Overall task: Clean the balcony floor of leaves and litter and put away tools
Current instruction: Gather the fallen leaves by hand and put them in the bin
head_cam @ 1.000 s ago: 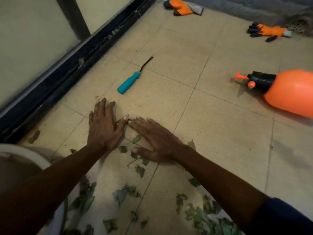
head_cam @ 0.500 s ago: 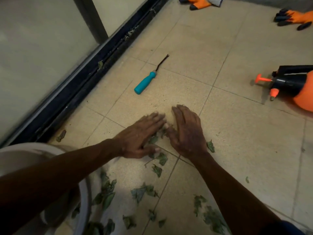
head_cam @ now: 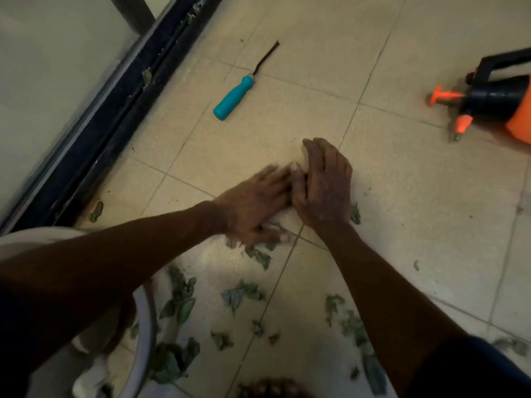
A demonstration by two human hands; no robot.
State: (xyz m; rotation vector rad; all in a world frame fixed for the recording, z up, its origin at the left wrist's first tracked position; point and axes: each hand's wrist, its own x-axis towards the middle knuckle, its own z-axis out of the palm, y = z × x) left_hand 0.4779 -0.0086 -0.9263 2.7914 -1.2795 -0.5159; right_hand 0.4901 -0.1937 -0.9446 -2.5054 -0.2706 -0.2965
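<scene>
I see my left grip [head_cam: 253, 208] and right grip [head_cam: 324, 185] flat on the floor [head_cam: 416, 202], fingers straight, touching side by side, holding nothing. Scattered leaves [head_cam: 178, 303] lie nearer me; the teal-handled tool [head_cam: 234, 97] lies beyond, near the door track [head_cam: 115, 110].

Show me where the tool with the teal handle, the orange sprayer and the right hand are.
tool with the teal handle [head_cam: 244, 84]: head view, handle near the shaft.
orange sprayer [head_cam: 492, 100]: head view, black cap.
right hand [head_cam: 324, 183]: head view, back of the hand.
</scene>
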